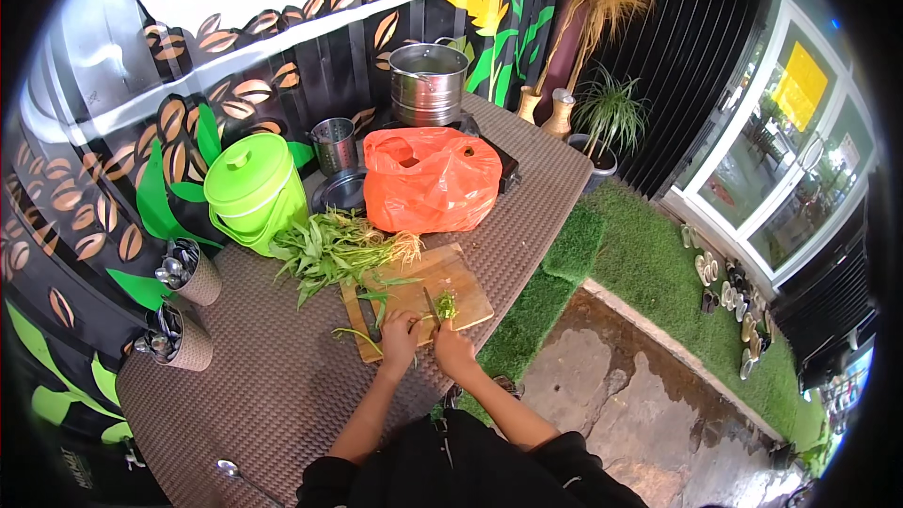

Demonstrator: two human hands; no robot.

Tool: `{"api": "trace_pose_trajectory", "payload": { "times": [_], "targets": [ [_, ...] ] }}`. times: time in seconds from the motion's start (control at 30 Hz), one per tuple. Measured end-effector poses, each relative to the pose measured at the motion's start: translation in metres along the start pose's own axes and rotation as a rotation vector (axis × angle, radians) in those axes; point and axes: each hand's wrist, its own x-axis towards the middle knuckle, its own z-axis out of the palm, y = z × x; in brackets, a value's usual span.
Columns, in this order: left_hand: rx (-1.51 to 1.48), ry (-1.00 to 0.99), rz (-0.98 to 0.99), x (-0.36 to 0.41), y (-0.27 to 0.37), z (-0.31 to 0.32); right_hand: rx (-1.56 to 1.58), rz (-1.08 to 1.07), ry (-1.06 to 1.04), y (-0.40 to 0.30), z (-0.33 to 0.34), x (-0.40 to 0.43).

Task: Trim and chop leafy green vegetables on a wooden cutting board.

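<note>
On a wooden cutting board (465,275) near the table's edge, my right hand (453,351) grips a knife (430,302), its blade pointing away from me. Beside the blade lies a small heap of chopped greens (446,304). My left hand (400,336) presses on green stems at the board's near side, with its fingers close to the knife. One stem (358,333) sticks out to the left of that hand. Past the board's far left corner rests a bunch of leafy greens (331,248) with pale roots, partly over the board.
An orange plastic bag (432,180) stands behind the board, with a steel pot (428,85) farther back. Left of it are a lidded green bucket (255,190), a perforated steel holder (334,144) and two cutlery cups (201,282). A spoon (229,468) lies on the woven-pattern table (282,381).
</note>
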Motion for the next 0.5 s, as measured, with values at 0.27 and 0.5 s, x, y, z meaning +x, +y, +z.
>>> {"api": "trace_pose_trajectory", "payload": {
  "times": [0.27, 0.5],
  "targets": [
    [0.109, 0.061, 0.072, -0.002, 0.010, 0.007, 0.012, 0.024, 0.058, 0.005, 0.013, 0.016],
    [0.119, 0.103, 0.058, -0.006, 0.000, 0.005, -0.011, -0.038, 0.105, -0.003, 0.009, -0.002]
  ]
}}
